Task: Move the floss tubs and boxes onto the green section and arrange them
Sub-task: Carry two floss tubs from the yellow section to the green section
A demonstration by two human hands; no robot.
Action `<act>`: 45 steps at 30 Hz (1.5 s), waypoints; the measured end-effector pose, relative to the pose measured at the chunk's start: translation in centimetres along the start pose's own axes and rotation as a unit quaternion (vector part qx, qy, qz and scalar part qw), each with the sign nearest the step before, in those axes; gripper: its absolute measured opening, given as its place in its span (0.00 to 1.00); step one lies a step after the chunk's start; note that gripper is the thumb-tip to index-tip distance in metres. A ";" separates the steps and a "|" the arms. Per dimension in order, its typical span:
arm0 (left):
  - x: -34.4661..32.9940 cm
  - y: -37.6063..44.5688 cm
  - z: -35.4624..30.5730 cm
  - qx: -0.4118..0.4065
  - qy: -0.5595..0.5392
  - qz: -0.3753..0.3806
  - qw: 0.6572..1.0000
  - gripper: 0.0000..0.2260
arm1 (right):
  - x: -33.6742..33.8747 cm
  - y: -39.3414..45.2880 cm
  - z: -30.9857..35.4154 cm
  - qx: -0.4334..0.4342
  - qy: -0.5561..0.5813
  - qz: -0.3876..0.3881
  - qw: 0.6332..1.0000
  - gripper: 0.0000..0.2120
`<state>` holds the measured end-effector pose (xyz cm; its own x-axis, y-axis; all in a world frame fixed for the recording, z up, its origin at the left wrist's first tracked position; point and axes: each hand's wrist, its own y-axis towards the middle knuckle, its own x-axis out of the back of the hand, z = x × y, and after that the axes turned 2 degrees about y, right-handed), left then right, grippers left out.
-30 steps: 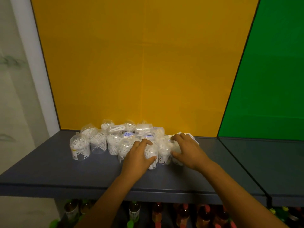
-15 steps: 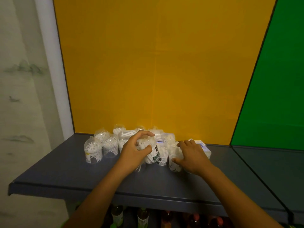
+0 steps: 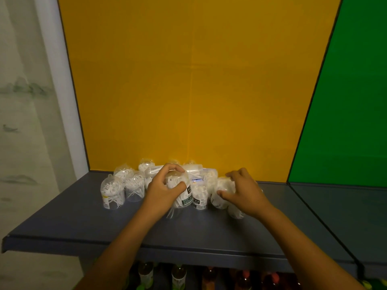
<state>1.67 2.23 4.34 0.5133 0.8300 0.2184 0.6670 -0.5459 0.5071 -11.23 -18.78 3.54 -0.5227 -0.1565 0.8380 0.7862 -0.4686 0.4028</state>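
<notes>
Head view.

Shelf (image 3: pixel 83 222): dark grey, running left to right, its near edge towards the viewer.

Yellow panel (image 3: pixel 188 91): back wall behind the left and middle of the shelf.

Green section (image 3: pixel 351 101): back wall at far right, with its own shelf part below, apart from the tubs.

Tubs (image 3: pixel 134 186): cluster of clear tubs of white floss picks, standing on the shelf in front of the yellow panel, several rows deep, touching one another. Leftmost tub (image 3: pixel 112 194) stands nearest the left end, well left of both hands.

Held tub (image 3: pixel 180 193): clear, dark label on its right side, tilted, at the near middle of the cluster.

Left hand (image 3: pixel 165 189): fingers curled over the top of the held tub, thumb across its near side; grasping it.

Labelled tub (image 3: pixel 200 195): upright, between the two hands, just right of the held tub.

Right tub (image 3: pixel 221 194): at the right end of the cluster.

Right hand (image 3: pixel 245 192): fingers and thumb curled round the right tub; contact blurred, grip looks closed on it. Another tub (image 3: pixel 235 212) shows under the palm.

Bottles (image 3: pixel 178 277): on a lower level below the near edge, dim.

Boxes: none clearly made out.
</notes>
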 end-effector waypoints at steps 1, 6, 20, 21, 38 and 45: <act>-0.4 0.1 -0.4 -0.007 -0.002 -0.001 1.000 0.11 | 0.7 -0.2 -0.3 -0.002 0.023 -0.006 1.000 0.31; -3.7 0.4 -2.2 -0.007 -0.027 0.018 0.999 0.15 | 4.8 -2.0 -2.8 -0.005 0.039 -0.029 0.999 0.27; -19.9 -2.5 -10.4 -0.040 -0.096 0.083 0.991 0.12 | 18.6 -11.0 -15.4 -0.021 0.031 -0.016 0.999 0.26; -21.1 -2.9 -10.8 -0.046 -0.100 0.088 0.990 0.12 | 19.3 -11.6 -16.4 -0.023 0.037 -0.018 0.999 0.26; -34.9 -0.5 -11.7 -0.057 -0.086 0.140 0.985 0.12 | 23.5 -13.4 -30.0 -0.062 0.056 -0.077 0.993 0.27; -40.3 5.2 -8.0 -0.038 -0.086 0.148 0.985 0.12 | 22.3 -8.3 -35.4 -0.066 0.059 -0.087 0.992 0.29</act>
<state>-19.86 -33.10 4.87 0.7666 0.6014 0.2250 0.4362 -0.7449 0.5048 -41.13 -49.19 5.85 -0.6885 -0.1600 0.7074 0.6339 -0.6066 0.4797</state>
